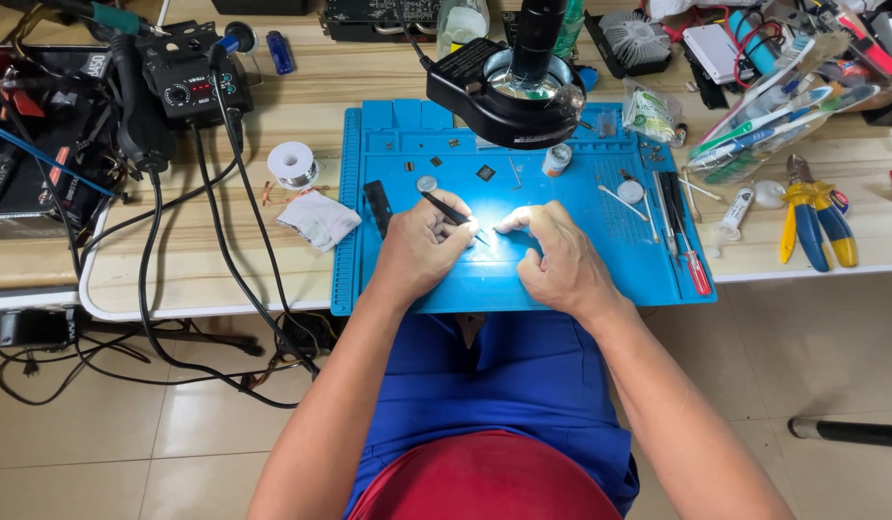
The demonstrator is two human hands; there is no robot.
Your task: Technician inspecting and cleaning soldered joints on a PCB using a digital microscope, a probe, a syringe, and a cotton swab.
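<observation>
Left hand (422, 252) pinches thin, stiff, light tweezers (446, 208) mid-shaft; right hand (552, 260), fingers curled and empty, presses beside their tip on the mat (600, 260), grip judged sound.

Glare under ring lamp (508, 91) washed out spot btwn left hand (422, 252) & right hand (556, 262); whatever sat there too small to tell. Tweezers (448, 208) tip lost in glare. Chips on blue mat (581, 274) tiny, unreadable. Clutter top-right cut off by edge.
</observation>
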